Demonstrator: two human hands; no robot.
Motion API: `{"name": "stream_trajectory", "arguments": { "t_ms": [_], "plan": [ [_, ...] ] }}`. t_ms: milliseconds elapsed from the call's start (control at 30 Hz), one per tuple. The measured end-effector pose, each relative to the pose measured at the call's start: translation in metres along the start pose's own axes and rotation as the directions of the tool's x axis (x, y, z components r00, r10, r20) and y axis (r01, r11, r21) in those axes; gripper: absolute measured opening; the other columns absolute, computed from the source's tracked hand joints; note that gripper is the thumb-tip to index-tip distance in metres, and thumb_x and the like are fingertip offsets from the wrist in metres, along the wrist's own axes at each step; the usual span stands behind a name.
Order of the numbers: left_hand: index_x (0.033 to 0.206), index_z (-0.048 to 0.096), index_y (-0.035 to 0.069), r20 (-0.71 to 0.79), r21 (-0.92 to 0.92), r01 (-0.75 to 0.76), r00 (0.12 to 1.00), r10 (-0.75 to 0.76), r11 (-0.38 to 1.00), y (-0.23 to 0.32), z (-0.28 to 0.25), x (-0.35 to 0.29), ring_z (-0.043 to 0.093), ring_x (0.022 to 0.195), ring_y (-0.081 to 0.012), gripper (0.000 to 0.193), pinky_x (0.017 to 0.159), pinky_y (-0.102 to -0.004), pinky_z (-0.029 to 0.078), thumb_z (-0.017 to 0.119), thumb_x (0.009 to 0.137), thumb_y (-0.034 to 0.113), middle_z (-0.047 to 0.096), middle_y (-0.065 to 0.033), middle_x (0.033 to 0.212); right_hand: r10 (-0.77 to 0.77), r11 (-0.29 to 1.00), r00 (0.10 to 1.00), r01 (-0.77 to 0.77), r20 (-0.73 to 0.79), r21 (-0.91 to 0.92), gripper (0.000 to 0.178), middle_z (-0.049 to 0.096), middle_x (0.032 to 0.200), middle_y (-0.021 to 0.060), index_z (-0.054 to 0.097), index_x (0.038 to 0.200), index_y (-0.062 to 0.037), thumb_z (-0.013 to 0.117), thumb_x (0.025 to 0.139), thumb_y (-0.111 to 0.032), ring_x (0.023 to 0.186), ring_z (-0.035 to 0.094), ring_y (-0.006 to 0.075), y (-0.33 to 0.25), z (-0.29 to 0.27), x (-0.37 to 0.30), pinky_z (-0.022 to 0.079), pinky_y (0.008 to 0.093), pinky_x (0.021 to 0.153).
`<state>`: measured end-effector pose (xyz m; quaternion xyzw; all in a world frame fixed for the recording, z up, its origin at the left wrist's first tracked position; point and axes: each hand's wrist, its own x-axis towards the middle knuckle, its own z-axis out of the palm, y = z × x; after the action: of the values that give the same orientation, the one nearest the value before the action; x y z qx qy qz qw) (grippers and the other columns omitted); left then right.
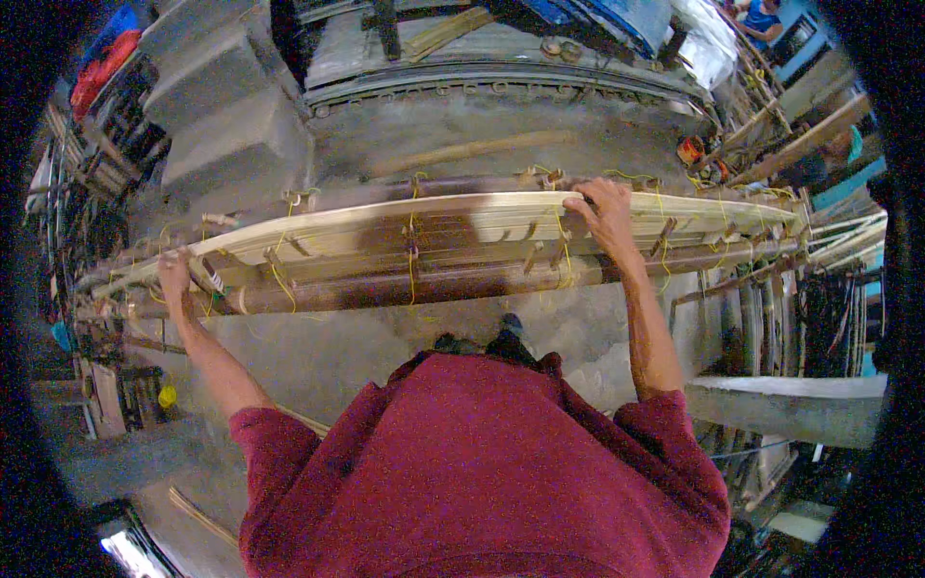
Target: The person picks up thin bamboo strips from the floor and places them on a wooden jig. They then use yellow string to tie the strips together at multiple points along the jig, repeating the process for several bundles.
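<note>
A long pale wooden strip (366, 208) runs nearly the whole width of the view, bowed along the far edge of a loom-like frame. My right hand (607, 214) is closed over it right of the middle, thumb on the near side. Toward the far left end my left hand (175, 277), slightly blurred, grips the same strip. Just below the strip lie more thin pale slats, crossed by short wooden pegs (277, 270) and yellow cords (414, 252). A thick brown pole (356, 291) forms the near side of the frame.
Concrete steps (226, 149) rise at the back left. A loose pole (472, 149) lies on the floor beyond the frame, near an orange-red can (690, 149). Stacked poles (771, 328) stand at the right by a concrete ledge (790, 409). Another person (761, 24) is at the far right.
</note>
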<state>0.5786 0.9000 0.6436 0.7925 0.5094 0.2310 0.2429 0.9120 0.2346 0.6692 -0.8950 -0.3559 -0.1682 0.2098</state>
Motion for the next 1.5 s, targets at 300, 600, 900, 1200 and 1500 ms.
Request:
{"name": "stream_trajectory", "arguments": {
  "t_ms": [300,600,900,1200,1500],
  "plan": [
    [0.125,0.037,0.002,-0.022,0.462,-0.090,0.993,0.113,0.882,0.138,-0.021,-0.077,0.052,0.101,-0.0322,0.065,0.086,-0.0400,0.039,0.051,0.079,0.046,0.052,-0.0211,0.112,0.009,0.998,0.965,-0.023,-0.262,-0.052,0.030,0.057,0.085,0.0118,0.061,0.086,-0.0087,0.055,0.078,-0.037,0.088,0.051,0.0266,-0.029,-0.021,-0.003,0.034,0.0403,0.082],
    [0.087,0.058,0.004,0.406,-0.449,-0.844,0.099,0.909,0.293,0.395,0.184,-0.318,0.056,0.079,-0.0367,0.023,0.071,-0.0445,0.044,0.057,0.073,0.022,0.059,-0.0185,0.082,0.360,0.931,0.923,-0.364,0.135,0.010,0.026,0.056,0.074,0.0100,0.057,0.084,-0.0030,0.053,0.081,-0.029,0.069,0.052,0.0261,-0.098,-0.036,-0.069,0.040,0.0346,0.061],
    [0.077,0.059,0.007,0.389,-0.412,-0.810,0.258,0.885,0.417,0.387,0.240,-0.325,0.057,0.070,-0.0348,0.025,0.064,-0.0450,0.045,0.050,0.081,0.029,0.060,-0.0152,0.073,-0.350,0.915,0.864,0.233,0.361,0.328,0.028,0.055,0.068,0.0108,0.053,0.075,-0.0021,0.038,0.085,-0.025,0.064,0.050,0.0192,-0.084,-0.067,0.142,0.041,0.0345,0.059],
    [0.076,0.060,0.008,0.385,-0.244,-0.810,0.423,0.820,0.533,0.388,0.247,-0.326,0.056,0.070,-0.0345,0.032,0.061,-0.0461,0.043,0.045,0.082,0.035,0.058,-0.0151,0.074,-0.334,0.873,0.915,0.209,0.227,0.441,0.029,0.055,0.068,0.0025,0.059,0.078,-0.0085,0.045,0.083,-0.034,0.066,0.053,0.0166,0.005,0.004,0.141,0.043,0.0312,0.062],
    [0.072,0.060,0.005,0.411,-0.260,-0.735,0.504,0.760,0.627,0.409,0.202,-0.342,0.058,0.062,-0.0302,0.034,0.054,-0.0395,0.044,0.046,0.082,0.034,0.060,-0.0133,0.064,0.093,0.080,0.777,-0.629,0.623,0.773,0.016,0.051,0.064,0.0004,0.055,0.080,-0.0032,0.052,0.084,-0.018,0.057,0.047,0.0087,-0.108,-0.040,-0.051,0.040,0.0243,0.053]
  ]
}}
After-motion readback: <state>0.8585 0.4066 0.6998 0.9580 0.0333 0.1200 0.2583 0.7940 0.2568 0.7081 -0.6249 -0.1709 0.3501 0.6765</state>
